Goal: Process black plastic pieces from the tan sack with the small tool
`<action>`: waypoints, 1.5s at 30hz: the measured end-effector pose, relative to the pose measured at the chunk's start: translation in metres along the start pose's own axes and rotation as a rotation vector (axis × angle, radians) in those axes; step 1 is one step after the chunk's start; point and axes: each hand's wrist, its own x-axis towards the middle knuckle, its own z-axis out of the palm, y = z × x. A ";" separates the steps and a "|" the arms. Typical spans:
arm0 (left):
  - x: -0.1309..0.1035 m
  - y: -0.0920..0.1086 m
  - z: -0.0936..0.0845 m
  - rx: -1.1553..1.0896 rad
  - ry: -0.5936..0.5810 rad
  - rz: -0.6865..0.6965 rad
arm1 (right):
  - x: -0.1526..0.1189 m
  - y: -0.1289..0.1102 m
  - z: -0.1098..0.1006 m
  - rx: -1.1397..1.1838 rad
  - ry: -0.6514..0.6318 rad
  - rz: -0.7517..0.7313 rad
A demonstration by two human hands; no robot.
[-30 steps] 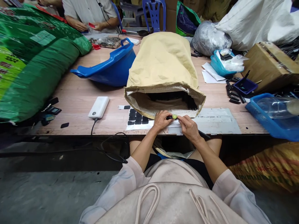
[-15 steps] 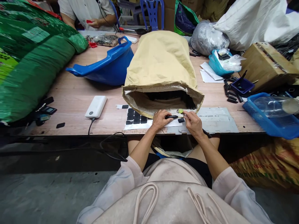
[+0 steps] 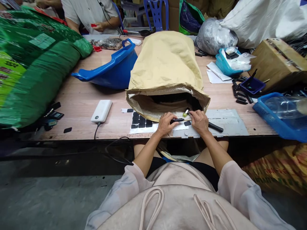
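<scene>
I'm pinching a slim black plastic-looking stick point(image 3: 177, 120) in my left hand point(image 3: 165, 123), long axis pointing toward my right hand point(image 3: 199, 121), which is holding a shiny yellow-green-ended metallic piece point(image 3: 186, 112) just beyond its tip.

Black rod point(image 3: 179, 120), yellow-green tool tip point(image 3: 184, 114), tan sack point(image 3: 168, 64), blue tub point(image 3: 112, 72)

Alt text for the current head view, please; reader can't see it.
At a table, the left hand holds a slim black piece and the right hand a black-handled tool with a yellow-green-tipped head. A tan sack lies beyond them, its open mouth facing them; rounded black squares lie to the left, a blue tub farther back.
</scene>
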 end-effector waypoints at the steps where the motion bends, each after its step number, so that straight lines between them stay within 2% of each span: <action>1: -0.008 0.006 -0.001 -0.035 0.018 0.054 | 0.000 0.000 0.000 0.001 -0.002 0.000; 3: -0.032 0.020 0.001 -0.108 -0.014 0.154 | 0.000 0.001 0.000 0.007 -0.005 0.002; 4: -0.047 0.027 0.004 -0.143 -0.073 0.191 | 0.000 0.001 0.001 0.012 -0.007 0.005; 6: -0.077 0.039 0.014 -0.203 -0.265 0.231 | 0.000 0.002 0.002 0.023 -0.010 0.012; 8: -0.102 0.042 0.030 -0.230 -0.441 0.180 | 0.000 0.002 0.003 0.033 -0.011 0.016; 10: -0.117 0.037 0.049 -0.196 -0.549 0.021 | -0.001 0.002 0.003 0.039 -0.011 0.016; 13: -0.119 0.018 0.075 -0.041 -0.691 -0.287 | 0.000 0.001 0.003 0.037 -0.008 0.012; 14: -0.117 0.013 0.081 0.009 -0.742 -0.353 | 0.000 0.000 0.003 0.034 -0.006 0.012; 16: -0.112 0.007 0.088 0.060 -0.818 -0.400 | 0.000 0.000 0.001 0.027 -0.004 0.012; 19: -0.104 0.015 0.080 0.031 -0.887 -0.318 | 0.000 -0.001 0.000 0.021 -0.019 0.015; 22: -0.086 0.035 0.053 -0.203 -0.975 -0.101 | 0.000 -0.001 0.000 0.016 -0.034 0.021; 24: -0.059 0.045 0.031 -0.440 -0.925 -0.011 | 0.000 -0.001 0.000 0.014 -0.032 0.022; 25: -0.042 0.047 0.021 -0.514 -0.837 -0.018 | 0.000 -0.001 0.001 0.014 -0.028 0.022; 26: -0.022 0.046 0.012 -0.528 -0.679 -0.058 | 0.000 -0.001 0.001 0.015 -0.023 0.022; 27: 0.000 0.043 0.005 -0.472 -0.469 -0.113 | 0.000 -0.001 0.002 0.015 -0.018 0.022; 29: 0.044 0.031 -0.004 -0.254 -0.076 -0.265 | 0.000 -0.002 0.002 0.012 -0.011 0.020; 31: 0.081 0.017 -0.007 -0.051 0.111 -0.429 | 0.000 -0.002 0.001 0.008 -0.011 0.015; 33: 0.105 0.005 -0.004 0.095 0.165 -0.519 | 0.000 -0.002 0.001 0.008 -0.012 0.014; 36: 0.119 -0.005 0.005 0.165 0.153 -0.551 | 0.000 -0.002 0.001 0.021 -0.015 0.016; 40: 0.119 -0.009 0.009 0.164 0.124 -0.584 | 0.000 -0.002 0.000 0.032 -0.022 0.014; 45: 0.098 -0.006 -0.011 0.138 0.097 -0.588 | 0.000 -0.003 -0.001 0.025 -0.044 0.023</action>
